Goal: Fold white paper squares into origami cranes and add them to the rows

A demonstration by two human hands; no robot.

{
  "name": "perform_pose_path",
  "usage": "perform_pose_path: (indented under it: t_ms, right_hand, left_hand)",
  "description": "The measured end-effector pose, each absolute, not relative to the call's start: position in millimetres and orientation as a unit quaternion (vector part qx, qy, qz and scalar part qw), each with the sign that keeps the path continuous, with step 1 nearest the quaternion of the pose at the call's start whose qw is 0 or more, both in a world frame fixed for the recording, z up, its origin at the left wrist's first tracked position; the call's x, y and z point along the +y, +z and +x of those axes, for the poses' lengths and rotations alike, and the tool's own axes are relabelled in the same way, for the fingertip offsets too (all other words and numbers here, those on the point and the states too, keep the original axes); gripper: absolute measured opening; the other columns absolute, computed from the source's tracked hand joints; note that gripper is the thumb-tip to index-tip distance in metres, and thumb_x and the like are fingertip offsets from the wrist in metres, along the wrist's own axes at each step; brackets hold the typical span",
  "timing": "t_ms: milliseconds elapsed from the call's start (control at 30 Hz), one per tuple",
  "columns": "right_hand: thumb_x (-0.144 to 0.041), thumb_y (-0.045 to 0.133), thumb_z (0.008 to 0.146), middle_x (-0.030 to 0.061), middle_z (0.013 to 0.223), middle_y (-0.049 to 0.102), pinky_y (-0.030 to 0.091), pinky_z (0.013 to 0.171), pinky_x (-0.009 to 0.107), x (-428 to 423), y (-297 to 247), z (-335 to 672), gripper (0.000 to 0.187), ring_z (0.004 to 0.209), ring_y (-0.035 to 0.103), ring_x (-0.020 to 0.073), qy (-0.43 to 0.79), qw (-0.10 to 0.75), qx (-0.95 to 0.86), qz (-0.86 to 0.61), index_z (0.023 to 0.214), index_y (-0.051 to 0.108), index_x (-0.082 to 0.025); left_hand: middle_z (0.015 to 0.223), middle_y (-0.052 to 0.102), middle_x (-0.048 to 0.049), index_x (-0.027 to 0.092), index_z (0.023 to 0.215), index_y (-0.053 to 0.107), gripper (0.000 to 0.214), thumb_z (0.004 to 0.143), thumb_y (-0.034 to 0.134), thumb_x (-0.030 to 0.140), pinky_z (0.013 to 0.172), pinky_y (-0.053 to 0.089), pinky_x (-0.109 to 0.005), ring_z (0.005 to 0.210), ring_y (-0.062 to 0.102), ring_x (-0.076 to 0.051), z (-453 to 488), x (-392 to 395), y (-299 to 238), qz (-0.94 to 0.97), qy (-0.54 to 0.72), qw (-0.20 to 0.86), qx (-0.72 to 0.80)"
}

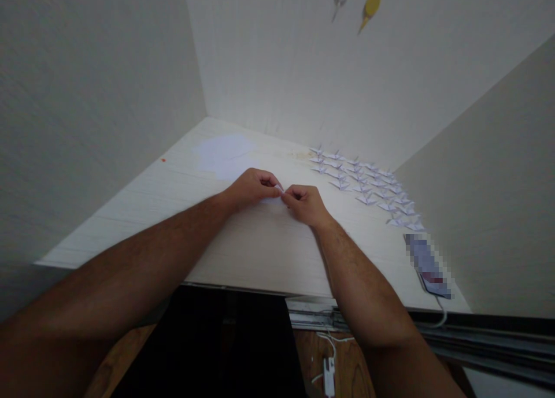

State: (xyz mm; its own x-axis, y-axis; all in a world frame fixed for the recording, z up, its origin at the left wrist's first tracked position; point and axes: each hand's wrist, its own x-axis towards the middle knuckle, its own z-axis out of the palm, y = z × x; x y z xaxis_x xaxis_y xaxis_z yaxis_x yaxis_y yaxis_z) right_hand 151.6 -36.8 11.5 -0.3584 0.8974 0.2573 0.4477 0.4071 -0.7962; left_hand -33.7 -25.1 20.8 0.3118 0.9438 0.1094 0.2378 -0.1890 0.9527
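A small piece of folded white paper (pixel 280 188) is pinched between my two hands, just above the middle of the table. My left hand (pixel 254 187) grips it from the left with thumb and fingers together. From the right, the thumb and fingertips of my right hand (pixel 304 203) close on its other side. The fingers cover most of the paper, so its full shape is hidden. To the right stand several white paper cranes (pixel 362 181) in rows. White paper sheets (pixel 225 152) lie flat beyond my left hand.
The pale table (pixel 255 248) meets walls at the back and both sides. A phone-like device (pixel 427 265), blurred out, lies at the right edge with a white cable (pixel 443 314). A power strip (pixel 328 376) rests on the wooden floor. Hooks, one yellow (pixel 372 6), hang on the back wall.
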Motion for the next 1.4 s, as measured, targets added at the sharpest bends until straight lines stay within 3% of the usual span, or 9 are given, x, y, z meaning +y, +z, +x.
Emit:
perform_pose_path:
  t_ms: [600,1067,1400]
  right_hand:
    - [-0.031,0.055,0.076,-0.0037,0.051,0.045,0.026,0.047,0.022,-37.0,8.7,150.8,0.023,0.05,0.037,0.0079,0.324,0.354,-0.751,-0.454,0.059,0.057,-0.015]
    - [-0.036,0.054,0.079,-0.0035,0.051,0.043,0.024,0.047,0.022,-38.9,7.7,148.8,0.029,0.05,0.034,0.0075,0.314,0.339,-0.764,-0.451,0.06,0.06,-0.015]
    - [-0.031,0.049,0.081,-0.0049,0.05,0.03,0.019,0.047,0.024,-40.8,8.4,148.2,0.035,0.049,0.028,0.0069,0.28,0.335,-0.794,-0.424,0.051,0.037,-0.018]
  left_hand:
    - [0.058,0.063,0.0006,0.014,0.064,0.068,0.018,0.068,0.067,0.031,0.052,0.038,-0.022,0.054,0.051,-0.01,-30.8,-26.9,21.0,0.667,0.399,0.434,0.455]
    - [0.067,0.067,-0.0014,0.015,0.07,0.066,0.014,0.068,0.069,0.029,0.061,0.044,-0.024,0.063,0.058,-0.012,-28.5,-27.0,16.7,0.679,0.414,0.432,0.425]
    - [0.061,0.065,-0.0003,0.015,0.065,0.066,0.013,0.065,0.069,0.027,0.058,0.04,-0.023,0.058,0.055,-0.011,-27.8,-27.9,19.1,0.673,0.394,0.454,0.431]
